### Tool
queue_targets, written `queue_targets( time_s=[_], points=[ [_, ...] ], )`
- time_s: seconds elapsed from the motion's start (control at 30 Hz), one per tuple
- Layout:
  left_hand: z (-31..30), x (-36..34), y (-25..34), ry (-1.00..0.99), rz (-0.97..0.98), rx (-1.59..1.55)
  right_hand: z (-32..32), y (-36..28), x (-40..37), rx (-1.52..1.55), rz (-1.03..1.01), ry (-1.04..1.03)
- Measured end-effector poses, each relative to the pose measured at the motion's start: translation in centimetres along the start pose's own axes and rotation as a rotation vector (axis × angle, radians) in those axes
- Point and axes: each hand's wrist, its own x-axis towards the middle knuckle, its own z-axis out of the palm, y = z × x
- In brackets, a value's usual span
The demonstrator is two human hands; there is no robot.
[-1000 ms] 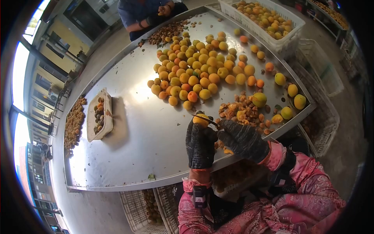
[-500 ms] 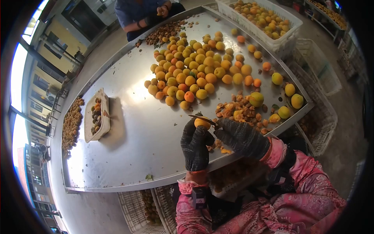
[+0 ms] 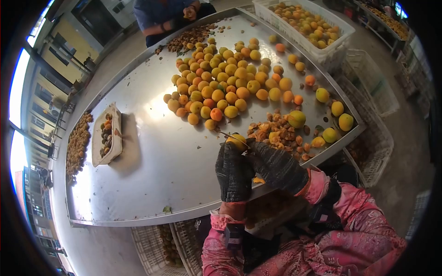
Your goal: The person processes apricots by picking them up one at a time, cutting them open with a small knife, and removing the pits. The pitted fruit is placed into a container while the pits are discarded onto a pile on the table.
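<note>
Closest in, two pink patterned sleeves [image 3: 322,248] lead up to black knitted gloves. Below the table's near edge sits a white lattice crate [image 3: 159,241] with fruit in it.

The left hand [image 3: 234,172] is closed around a single yellow apricot [image 3: 238,141], fingers wrapped up its sides so that only the top of the fruit shows above the glove. It is held just above the near edge of the metal table [image 3: 152,165]. The right hand [image 3: 276,168] is curled tight on a knife [image 3: 231,136]; the handle is hidden inside the glove. The thin blade lies across the top of the apricot, touching it. Its long axis runs from the right hand up and to the left, with the tip pointing left and a little away from the person.

Just beyond the right hand lies a heap of brown pits and scraps [image 3: 281,133], with a larger yellow-green fruit [image 3: 297,118] at its far side. Out to the left stands a white tray [image 3: 107,135] holding dark pieces.

Farther up, a big pile of apricots [image 3: 221,78] covers the middle of the table. At the far right corner is a white crate [image 3: 343,31] full of fruit, and at the far edge another person [image 3: 170,14] in dark blue.
</note>
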Motion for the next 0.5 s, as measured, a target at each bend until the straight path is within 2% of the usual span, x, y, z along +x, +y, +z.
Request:
queue_targets(
  time_s=[0.07, 0.17, 0.23, 0.3, 0.37, 0.43, 0.5],
  points=[
    [-0.2, 0.2, 0.0, -0.018, -0.041, -0.12, 1.5, 0.8, -0.1, 0.099, -0.002, 0.12],
    [-0.3, -0.1, 1.2, -0.037, -0.096, -0.102, 1.2, 0.6, -0.1, 0.112, 0.01, 0.088],
    [-0.7, -0.4, 2.3, -0.104, -0.081, 0.207, 0.9, 0.6, 0.0, 0.068, -0.053, 0.083],
    [-1.0, -0.3, 2.5, -0.101, -0.039, 0.243, 0.2, 0.6, 0.2, 0.021, -0.116, 0.082],
    [-0.6, -0.3, 2.3, -0.094, 0.002, 0.282, -0.8, 0.3, 0.4, -0.047, -0.099, -0.106],
    [0.5, -0.6, 1.8, 0.037, 0.083, 0.168, -0.8, 0.1, 0.5, -0.021, -0.051, -0.106],
    [0.5, -0.6, 1.7, 0.012, 0.095, 0.191, -0.9, -0.3, 0.8, 0.005, -0.002, -0.106]
  ],
)
